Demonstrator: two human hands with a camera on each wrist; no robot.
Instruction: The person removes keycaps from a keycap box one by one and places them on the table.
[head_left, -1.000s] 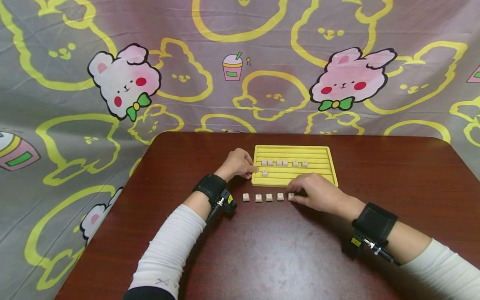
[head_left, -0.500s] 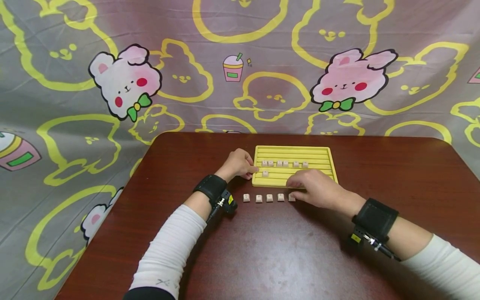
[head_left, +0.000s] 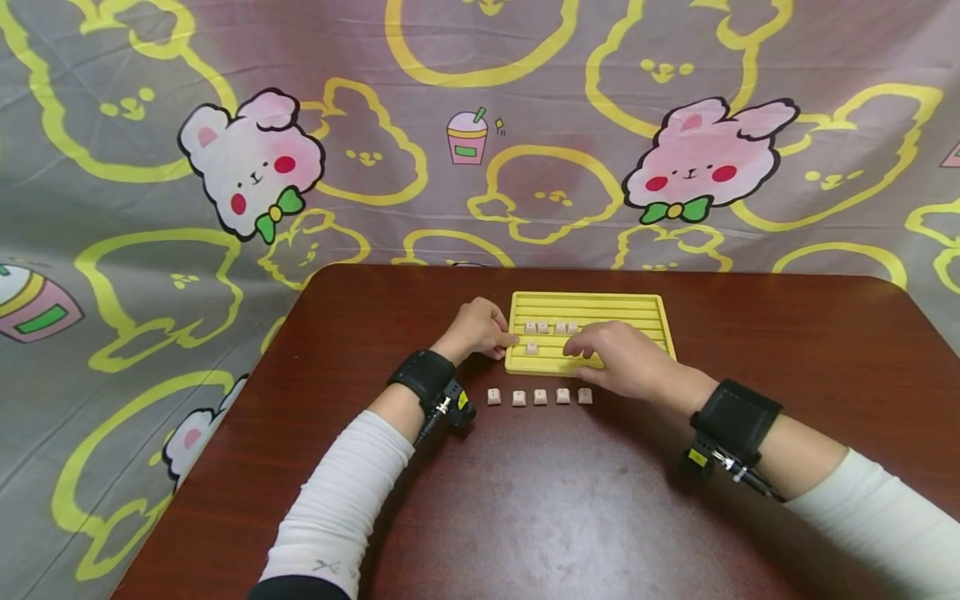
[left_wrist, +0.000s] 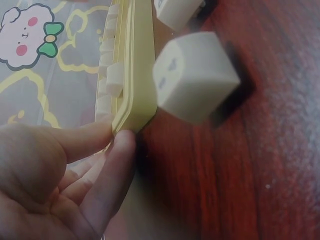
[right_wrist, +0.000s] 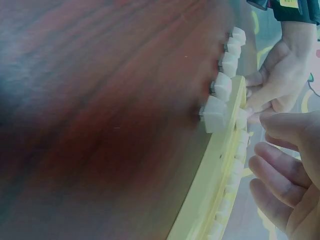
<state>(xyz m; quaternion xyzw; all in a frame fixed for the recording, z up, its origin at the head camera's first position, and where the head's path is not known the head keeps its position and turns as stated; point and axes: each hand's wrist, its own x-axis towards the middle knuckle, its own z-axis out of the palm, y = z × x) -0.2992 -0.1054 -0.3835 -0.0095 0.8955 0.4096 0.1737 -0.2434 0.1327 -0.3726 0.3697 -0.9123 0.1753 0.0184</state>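
A yellow ridged tray (head_left: 615, 302) lies on the table, its near left corner pinched between the thumb and a finger of my left hand (head_left: 480, 327). In the left wrist view those fingers grip the tray's edge (left_wrist: 136, 65). Over the tray's near right part is my right hand (head_left: 626, 358), fingers loosely bent and apart from the thumb, nothing between them. White keycaps stand in one groove, such as this keycap (head_left: 530, 327); a single keycap (head_left: 532, 347) sits in a nearer groove. The right hand hides part of the tray.
Several loose keycaps stand in a row on the brown table (head_left: 525, 500) just in front of the tray, from the leftmost keycap (head_left: 493, 397) to the rightmost keycap (head_left: 585, 397). Behind the table hangs a patterned cloth (head_left: 442, 208).
My right hand has moved from the rightmost loose keycap up over the tray, hiding the right end of the keycaps in it. That loose keycap stays on the table. My left hand has not moved.
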